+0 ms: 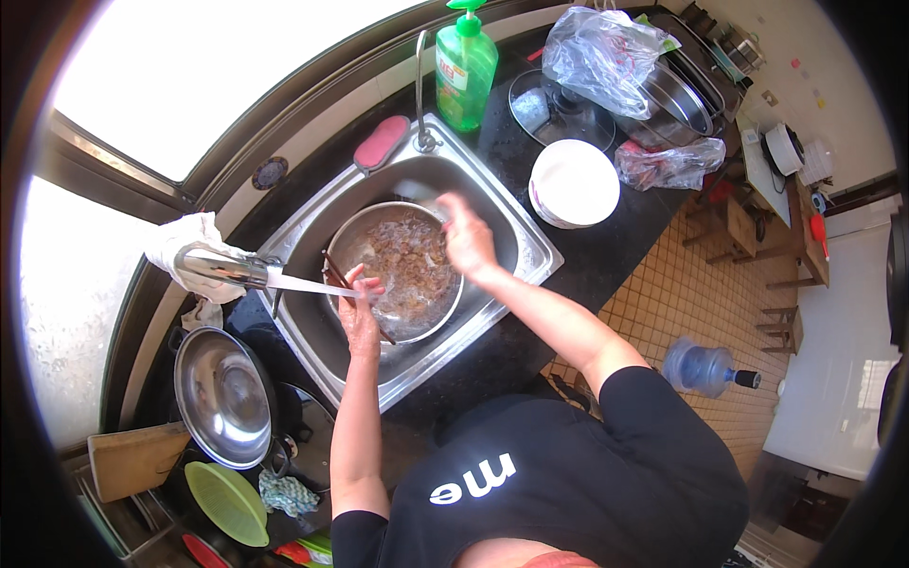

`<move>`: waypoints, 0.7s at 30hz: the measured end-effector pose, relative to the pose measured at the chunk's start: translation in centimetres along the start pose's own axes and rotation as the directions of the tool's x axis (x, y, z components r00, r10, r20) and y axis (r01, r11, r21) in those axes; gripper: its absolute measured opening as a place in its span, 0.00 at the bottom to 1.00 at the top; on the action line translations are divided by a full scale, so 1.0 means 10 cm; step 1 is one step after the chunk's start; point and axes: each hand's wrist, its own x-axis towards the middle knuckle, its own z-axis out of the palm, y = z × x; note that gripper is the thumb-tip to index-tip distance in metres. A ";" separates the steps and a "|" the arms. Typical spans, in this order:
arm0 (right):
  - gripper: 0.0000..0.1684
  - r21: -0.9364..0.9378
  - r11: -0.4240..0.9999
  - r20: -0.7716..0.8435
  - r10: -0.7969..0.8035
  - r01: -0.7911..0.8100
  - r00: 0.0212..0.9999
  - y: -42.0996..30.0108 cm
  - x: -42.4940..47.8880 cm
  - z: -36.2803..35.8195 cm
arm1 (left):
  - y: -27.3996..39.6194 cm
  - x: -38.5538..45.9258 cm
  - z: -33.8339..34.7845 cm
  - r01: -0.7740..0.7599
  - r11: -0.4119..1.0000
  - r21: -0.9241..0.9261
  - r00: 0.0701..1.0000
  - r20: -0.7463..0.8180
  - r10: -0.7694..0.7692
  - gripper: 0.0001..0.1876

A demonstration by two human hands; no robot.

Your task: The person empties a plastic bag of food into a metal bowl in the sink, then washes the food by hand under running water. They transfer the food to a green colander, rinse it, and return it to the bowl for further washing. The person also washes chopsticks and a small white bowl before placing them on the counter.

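A round metal pot (460, 298) stands in the steel sink (302, 346), holding brownish pieces of food in water. Water runs from the faucet (220, 264) onto my left hand (361, 312), at the pot's left side. Dark chopsticks (336, 268) pass through that hand. Over the pot's right rim is my right hand (469, 238), blurred by motion. A pale, blurred thing (417, 190) shows by its fingertips; whether it is held, and what it is, cannot be told.
Behind the sink stand a green soap bottle (465, 74) and a pink sponge (382, 143). To the right are a white tub (575, 183), a glass lid (532, 106) and plastic bags (603, 57). A steel wok (224, 397), green colander (227, 503) and cutting board (135, 458) lie left.
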 end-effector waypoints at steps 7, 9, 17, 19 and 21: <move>0.28 0.501 0.788 -0.338 0.559 -0.358 0.757 0.89 1.13 0.08 | -0.02 -0.03 -0.03 -0.010 0.975 0.222 0.999 0.034 0.003 0.19; 0.25 0.436 0.785 -0.251 0.575 -0.440 0.778 0.87 1.35 0.03 | -0.02 -0.04 -0.08 -0.009 0.985 0.172 1.000 0.029 0.004 0.19; 0.26 -0.110 0.935 -0.292 0.293 -0.336 0.910 0.54 1.53 -0.59 | 0.13 0.05 0.02 -0.036 0.989 0.146 0.992 0.128 0.018 0.20; 0.29 -0.209 0.978 -0.273 -0.065 0.007 0.960 0.36 1.33 -0.77 | 0.15 0.05 -0.04 -0.019 0.986 0.168 0.992 0.125 -0.002 0.19; 0.31 -0.426 0.852 -0.330 -0.461 0.306 0.824 0.26 1.01 -1.22 | 0.09 0.04 -0.15 -0.115 0.937 0.329 0.987 0.148 0.069 0.17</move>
